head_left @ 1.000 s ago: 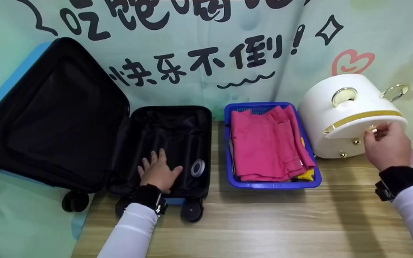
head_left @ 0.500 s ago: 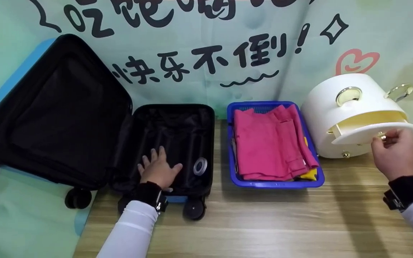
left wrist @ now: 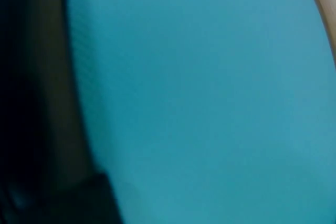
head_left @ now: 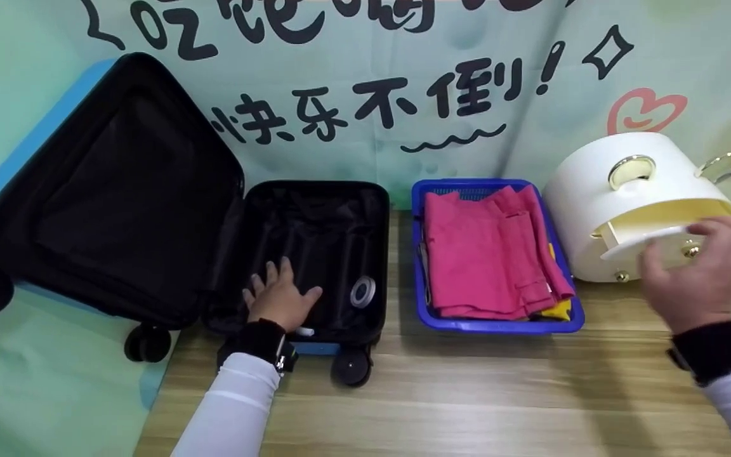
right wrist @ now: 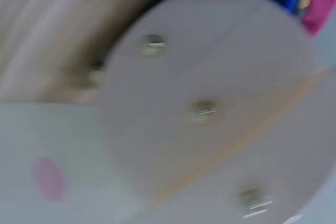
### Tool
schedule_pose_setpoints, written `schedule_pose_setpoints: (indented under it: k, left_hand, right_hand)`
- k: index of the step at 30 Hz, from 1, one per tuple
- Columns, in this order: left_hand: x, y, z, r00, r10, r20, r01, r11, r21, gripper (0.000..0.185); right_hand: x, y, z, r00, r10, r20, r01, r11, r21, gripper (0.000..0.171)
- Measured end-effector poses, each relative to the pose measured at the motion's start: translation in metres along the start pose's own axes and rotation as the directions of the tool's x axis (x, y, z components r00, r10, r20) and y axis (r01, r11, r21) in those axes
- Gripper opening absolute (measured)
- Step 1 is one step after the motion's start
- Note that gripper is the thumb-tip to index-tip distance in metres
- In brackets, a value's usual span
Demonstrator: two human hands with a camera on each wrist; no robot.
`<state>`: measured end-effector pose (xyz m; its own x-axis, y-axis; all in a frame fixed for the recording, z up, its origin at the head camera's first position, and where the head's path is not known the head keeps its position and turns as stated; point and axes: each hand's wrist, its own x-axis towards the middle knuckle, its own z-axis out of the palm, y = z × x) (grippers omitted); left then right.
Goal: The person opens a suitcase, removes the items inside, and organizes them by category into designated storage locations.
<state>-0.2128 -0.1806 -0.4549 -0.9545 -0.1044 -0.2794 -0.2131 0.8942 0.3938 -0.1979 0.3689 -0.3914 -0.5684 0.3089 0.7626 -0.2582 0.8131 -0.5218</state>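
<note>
My left hand (head_left: 280, 295) rests with spread fingers inside the black-lined half of an open suitcase (head_left: 315, 185). Nothing is held in it. A silver ring-shaped thing (head_left: 363, 292) lies right of its thumb. Blue shell (left wrist: 210, 87) fills most of the left wrist view. At the far right, my right hand (head_left: 708, 279), blurred, hovers in front of a white drum-shaped box (head_left: 594, 184). Its upper drawer (head_left: 648, 243) is pulled out, and a gold knob (head_left: 691, 249) shows between thumb and fingers, apart from them. In the right wrist view, the box's round front (right wrist: 173, 87) is blurred.
A blue basket (head_left: 499, 325) holding folded pink cloth (head_left: 480, 260) stands between suitcase and box, with something yellow (head_left: 559, 311) under the cloth. The suitcase lid (head_left: 118, 178) leans open at left. Behind hangs a pale green printed backdrop (head_left: 441, 152). Wood-grain surface (head_left: 467, 393) lies in front.
The upper drawer has come out from the white box towards me. My right hand has let go of its knob and loosened its fingers. The left hand stays in the suitcase.
</note>
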Motion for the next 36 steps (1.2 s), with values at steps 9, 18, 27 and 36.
schedule_pose_setpoints:
  k: [9,18,27,36]
  left_hand:
    - [0.003,-0.003,0.005,1.000,-0.004,-0.015,0.004,1.000,-0.010,0.098]
    - [0.002,-0.003,0.016,0.998,0.016,-0.057,-0.018,1.000,-0.023,0.094]
    - [0.000,0.000,0.022,0.996,0.015,-0.087,-0.018,0.999,-0.038,0.092]
    - [-0.002,-0.004,0.022,0.994,0.017,-0.112,-0.020,0.999,-0.028,0.091]
  right_hand:
    - [-0.030,-0.127,0.096,0.775,-0.513,0.369,0.430,0.856,0.287,0.031]
    - [-0.074,-0.206,0.183,0.323,-0.428,0.844,0.427,0.862,0.274,0.049]
    - [-0.100,-0.224,0.237,-0.030,-0.137,0.990,0.565,0.815,0.130,0.069]
    - [-0.120,-0.223,0.267,-0.195,0.026,0.980,0.740,0.660,0.130,0.062]
